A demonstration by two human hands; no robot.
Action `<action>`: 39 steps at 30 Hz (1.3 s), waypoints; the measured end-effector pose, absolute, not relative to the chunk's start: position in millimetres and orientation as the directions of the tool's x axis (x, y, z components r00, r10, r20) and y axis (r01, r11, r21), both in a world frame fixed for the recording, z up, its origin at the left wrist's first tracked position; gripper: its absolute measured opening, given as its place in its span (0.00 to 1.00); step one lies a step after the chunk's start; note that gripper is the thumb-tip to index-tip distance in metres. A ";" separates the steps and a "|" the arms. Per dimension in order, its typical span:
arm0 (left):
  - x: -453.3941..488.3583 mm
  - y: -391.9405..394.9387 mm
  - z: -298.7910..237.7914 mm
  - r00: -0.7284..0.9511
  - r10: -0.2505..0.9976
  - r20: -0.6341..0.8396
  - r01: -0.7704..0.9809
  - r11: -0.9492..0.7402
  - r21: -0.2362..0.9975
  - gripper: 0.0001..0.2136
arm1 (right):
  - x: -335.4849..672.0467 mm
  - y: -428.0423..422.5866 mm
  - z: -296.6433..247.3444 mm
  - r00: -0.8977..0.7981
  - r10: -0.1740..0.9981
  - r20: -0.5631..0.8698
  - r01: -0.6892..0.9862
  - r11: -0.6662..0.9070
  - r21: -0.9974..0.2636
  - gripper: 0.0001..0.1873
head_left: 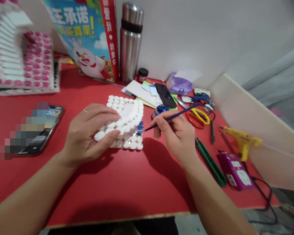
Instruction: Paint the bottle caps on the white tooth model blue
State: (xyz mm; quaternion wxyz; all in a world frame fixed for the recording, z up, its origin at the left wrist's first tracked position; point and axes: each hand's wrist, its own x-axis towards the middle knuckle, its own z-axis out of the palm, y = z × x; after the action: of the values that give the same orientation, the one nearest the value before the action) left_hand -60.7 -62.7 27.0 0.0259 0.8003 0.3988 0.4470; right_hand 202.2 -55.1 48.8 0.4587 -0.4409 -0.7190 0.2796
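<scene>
My left hand (87, 132) grips the left side of a craft piece (134, 141) covered in rows of white round discs, thumb in front and fingers over the top. A thin dark-blue paintbrush (181, 113) is pinched between the thumb and fingers of my right hand (177, 138). Its tip touches the right edge of the piece, where a few discs (140, 125) are painted blue. Just behind my right fingers sits a small jar of blue paint (161, 109), partly hidden by them. What lies under my left palm is hidden.
A phone (52, 120) lies left on the red table (127, 189). A steel flask (131, 45) and a printed box (88, 49) stand behind. To the right are scissors (198, 117), a green cutter (210, 163), a yellow glue gun (243, 138) and a purple box (235, 171) with a cable.
</scene>
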 end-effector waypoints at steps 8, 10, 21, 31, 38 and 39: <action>-61.0 -63.1 25.6 0.288 0.653 0.700 0.600 -0.693 0.400 0.08 | 204.5 -55.3 51.1 -0.151 0.889 0.433 0.380 0.456 -0.804 0.12; -60.8 -63.0 25.0 0.287 0.647 0.707 0.595 -0.698 0.398 0.08 | 204.9 -55.4 51.3 -0.154 0.890 0.430 0.380 0.455 -0.805 0.12; -61.5 -62.9 23.7 0.287 0.639 0.714 0.595 -0.703 0.389 0.09 | 210.5 -53.0 50.8 -0.121 0.897 0.426 0.414 0.435 -0.800 0.13; -61.6 -63.1 25.7 0.292 0.653 0.699 0.590 -0.698 0.405 0.09 | 208.9 -52.8 49.5 -0.109 0.897 0.428 0.393 0.435 -0.811 0.12; -61.8 -63.0 26.3 0.295 0.659 0.691 0.604 -0.689 0.400 0.08 | 207.6 -52.8 49.2 -0.123 0.901 0.416 0.377 0.430 -0.820 0.13; -61.8 -62.9 26.3 0.291 0.662 0.691 0.607 -0.686 0.401 0.08 | 207.7 -52.8 49.3 -0.126 0.901 0.415 0.378 0.431 -0.820 0.13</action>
State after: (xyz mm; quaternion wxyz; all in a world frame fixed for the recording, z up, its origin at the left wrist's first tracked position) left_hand -61.8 -62.9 26.3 0.0307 0.8029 0.3953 0.4452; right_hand 207.7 -52.8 49.3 0.4770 -0.4575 -0.6986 0.2743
